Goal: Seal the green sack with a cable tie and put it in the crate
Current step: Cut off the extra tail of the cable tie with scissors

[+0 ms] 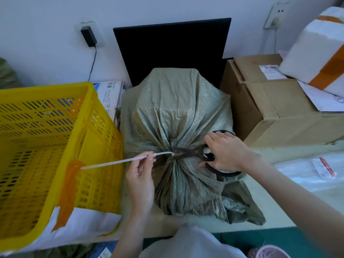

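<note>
The green woven sack (178, 112) lies on the table, its neck gathered and cinched by a white cable tie (115, 162). The tie's long tail stretches left over the crate's edge. My left hand (141, 175) pinches that tail near the neck. My right hand (226, 152) grips black-handled scissors (193, 151), whose dark blades point left at the tie where it meets the neck. The yellow slotted crate (93, 127) stands to the left of the sack, open and with orange tape on its corner.
A black monitor (173, 49) stands behind the sack. Brown cardboard boxes (275, 107) and a white foam box (316, 51) fill the right side. Clear plastic bags (312, 170) lie at the right. Papers (109, 95) sit behind the crate.
</note>
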The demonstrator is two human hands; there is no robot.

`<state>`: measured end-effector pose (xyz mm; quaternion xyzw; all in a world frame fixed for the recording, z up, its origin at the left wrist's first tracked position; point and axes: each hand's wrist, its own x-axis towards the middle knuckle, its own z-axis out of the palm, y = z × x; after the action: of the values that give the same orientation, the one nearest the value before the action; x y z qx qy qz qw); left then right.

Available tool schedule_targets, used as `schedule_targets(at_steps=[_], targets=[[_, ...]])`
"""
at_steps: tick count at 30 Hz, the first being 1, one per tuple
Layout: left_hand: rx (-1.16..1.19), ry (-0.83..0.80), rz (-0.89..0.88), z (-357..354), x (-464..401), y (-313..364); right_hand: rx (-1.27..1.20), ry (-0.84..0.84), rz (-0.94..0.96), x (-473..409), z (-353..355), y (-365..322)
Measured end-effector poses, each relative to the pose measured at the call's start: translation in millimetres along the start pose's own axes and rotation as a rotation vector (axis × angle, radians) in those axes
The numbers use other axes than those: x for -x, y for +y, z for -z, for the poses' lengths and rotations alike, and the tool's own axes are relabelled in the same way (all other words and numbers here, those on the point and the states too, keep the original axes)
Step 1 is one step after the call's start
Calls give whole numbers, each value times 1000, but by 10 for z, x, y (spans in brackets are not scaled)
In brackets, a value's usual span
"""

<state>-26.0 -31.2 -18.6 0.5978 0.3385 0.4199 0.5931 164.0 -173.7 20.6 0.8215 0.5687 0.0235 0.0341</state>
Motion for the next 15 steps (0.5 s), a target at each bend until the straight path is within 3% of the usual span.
schedule_targets(at_steps=[15], targets=[[13,5,4,101,58,85,113,-69,181,-320,-24,-45]])
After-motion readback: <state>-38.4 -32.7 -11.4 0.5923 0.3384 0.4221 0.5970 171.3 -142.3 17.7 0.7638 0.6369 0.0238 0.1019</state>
